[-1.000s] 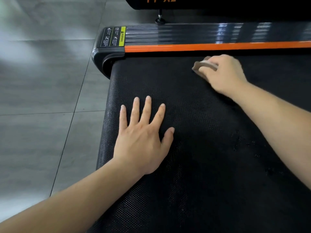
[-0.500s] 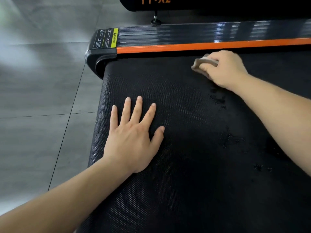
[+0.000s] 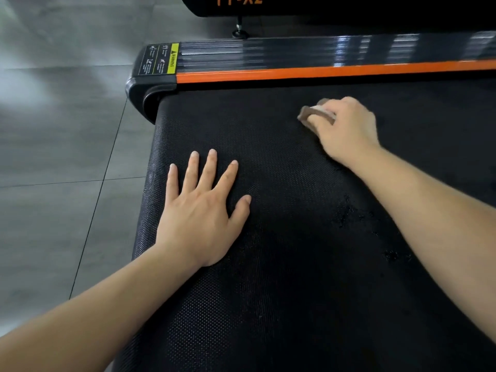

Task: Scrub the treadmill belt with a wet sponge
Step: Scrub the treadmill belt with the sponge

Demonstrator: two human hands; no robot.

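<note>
The black textured treadmill belt fills most of the head view. My right hand grips a brownish sponge and holds it down on the belt a short way below the orange side rail; only the sponge's left end shows past my fingers. My left hand lies flat on the belt near its left edge, fingers straight and spread. Dark wet spots mark the belt under my right forearm.
An orange strip and a glossy black side rail border the belt at the top, with a warning label on its left end cap. Grey floor tiles lie to the left. Another black machine part with orange lettering stands beyond the rail.
My right hand has drawn the sponge down the belt, away from the orange rail. My left hand stays flat in the same spot on the belt.
</note>
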